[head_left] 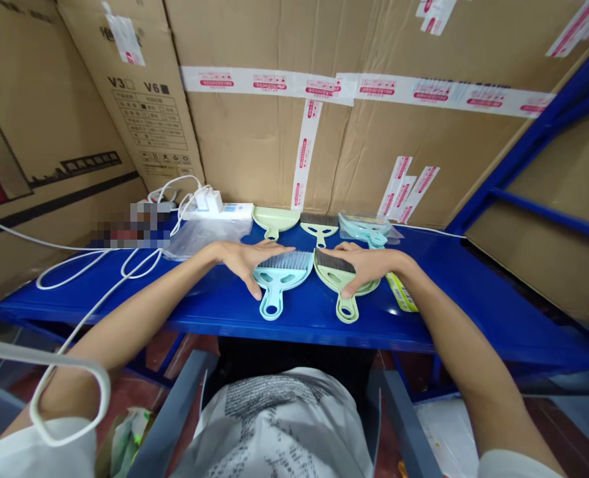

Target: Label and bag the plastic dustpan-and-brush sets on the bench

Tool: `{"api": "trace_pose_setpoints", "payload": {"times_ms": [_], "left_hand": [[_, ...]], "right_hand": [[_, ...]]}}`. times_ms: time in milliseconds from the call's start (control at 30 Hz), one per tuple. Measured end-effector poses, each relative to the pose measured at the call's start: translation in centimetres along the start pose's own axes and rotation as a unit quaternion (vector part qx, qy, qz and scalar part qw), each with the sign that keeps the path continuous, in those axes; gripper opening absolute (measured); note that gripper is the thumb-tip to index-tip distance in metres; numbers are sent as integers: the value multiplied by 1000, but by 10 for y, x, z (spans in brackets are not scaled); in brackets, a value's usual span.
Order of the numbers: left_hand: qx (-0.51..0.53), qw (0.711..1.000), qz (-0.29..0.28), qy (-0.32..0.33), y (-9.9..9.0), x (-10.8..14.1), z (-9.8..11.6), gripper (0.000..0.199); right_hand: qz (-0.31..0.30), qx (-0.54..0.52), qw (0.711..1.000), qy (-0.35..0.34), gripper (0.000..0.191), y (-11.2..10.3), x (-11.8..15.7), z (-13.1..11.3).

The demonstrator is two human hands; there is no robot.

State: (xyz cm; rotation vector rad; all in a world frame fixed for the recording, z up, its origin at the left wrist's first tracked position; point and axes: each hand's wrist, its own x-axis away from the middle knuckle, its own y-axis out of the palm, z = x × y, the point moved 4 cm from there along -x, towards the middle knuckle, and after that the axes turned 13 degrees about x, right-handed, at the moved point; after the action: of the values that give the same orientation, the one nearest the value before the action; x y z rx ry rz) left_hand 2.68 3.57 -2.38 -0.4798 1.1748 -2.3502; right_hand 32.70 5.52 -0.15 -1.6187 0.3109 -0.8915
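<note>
A light-blue dustpan and brush set [283, 279] lies on the blue table, its handle toward me and its bristles away. My left hand [242, 261] is at its left side, thumb and fingers spread apart, the fingers reaching along the far edge. Right beside it is a green dustpan and brush set [336, 282] with dark bristles, slightly turned. My right hand [366, 265] holds its right side, the thumb over the brush near the handle and the fingers at the far edge. Part of the green pan is hidden under that hand.
Behind lie a green dustpan [277, 220], a separate green brush [319, 229] and a bagged blue set [366, 229]. A yellow-green packet [402, 293] is by my right wrist. White cables [139, 262] and a power strip [234, 211] occupy the left. Cardboard [254, 146] walls the back.
</note>
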Motion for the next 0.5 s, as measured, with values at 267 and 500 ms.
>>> {"api": "trace_pose_setpoints", "payload": {"times_ms": [267,500], "left_hand": [[-22,999,-23,-22,-4,1,-5,151],[-12,999,-40,7,-5,0,-15,147]], "right_hand": [[14,-5,1000,-25,150,0,-3,2],[7,-12,999,-50,153,-1,1,0]]}}
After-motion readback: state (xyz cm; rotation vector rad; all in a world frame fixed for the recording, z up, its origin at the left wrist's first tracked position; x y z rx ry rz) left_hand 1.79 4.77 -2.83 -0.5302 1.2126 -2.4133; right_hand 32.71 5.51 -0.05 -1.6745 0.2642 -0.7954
